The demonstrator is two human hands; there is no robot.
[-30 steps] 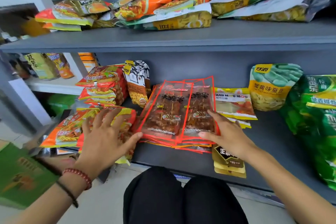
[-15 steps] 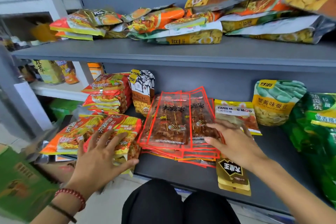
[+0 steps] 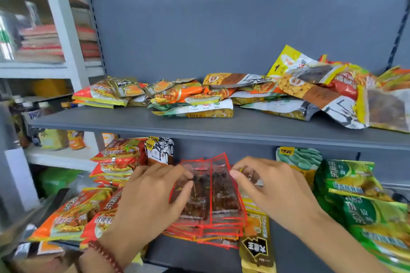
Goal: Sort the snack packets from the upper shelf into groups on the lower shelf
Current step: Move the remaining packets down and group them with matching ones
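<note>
A jumbled row of mixed snack packets [image 3: 193,99] lies along the grey upper shelf [image 3: 199,126]. On the lower shelf [image 3: 190,250] a stack of red-edged clear packets [image 3: 213,201] sits in the middle. My left hand [image 3: 150,201] hovers over that stack's left side and my right hand [image 3: 273,190] over its right side. Both have loosely curled fingers and hold nothing. Orange packets [image 3: 73,217] lie left of the stack and gold-and-black packets [image 3: 257,248] at its front right corner.
More orange packets [image 3: 117,162] are stacked at the back left beside a black-and-white packet [image 3: 159,148]. A pale green bean packet [image 3: 299,159] and several green packets [image 3: 359,206] fill the right. A white shelving unit [image 3: 62,62] stands to the left.
My view has tilted up toward the upper shelf. Both hands have lifted off the packets they pressed and come closer together above the red-edged stack.
</note>
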